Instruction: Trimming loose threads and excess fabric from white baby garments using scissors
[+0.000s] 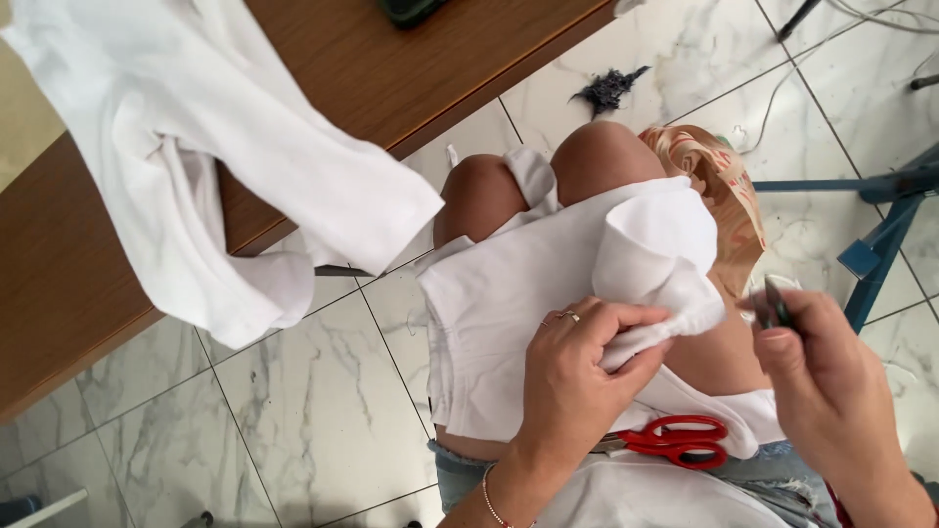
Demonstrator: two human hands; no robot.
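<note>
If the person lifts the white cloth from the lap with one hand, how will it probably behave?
The white cloth is probably floppy: it folds and bunches where the left hand pinches it. It seems light, since thin folds stand up unsupported. Lifted, it would likely sag and might drag the red scissors lying on it.

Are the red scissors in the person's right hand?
No, the red scissors lie on the lap beneath the white cloth, while the right hand holds a small dark tool.

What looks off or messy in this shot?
A dark clump of thread scraps lies on the marble floor beyond the knees. A white garment hangs off the edge of the wooden table. Red-handled scissors rest loose on the lap, half under the white cloth.
</note>
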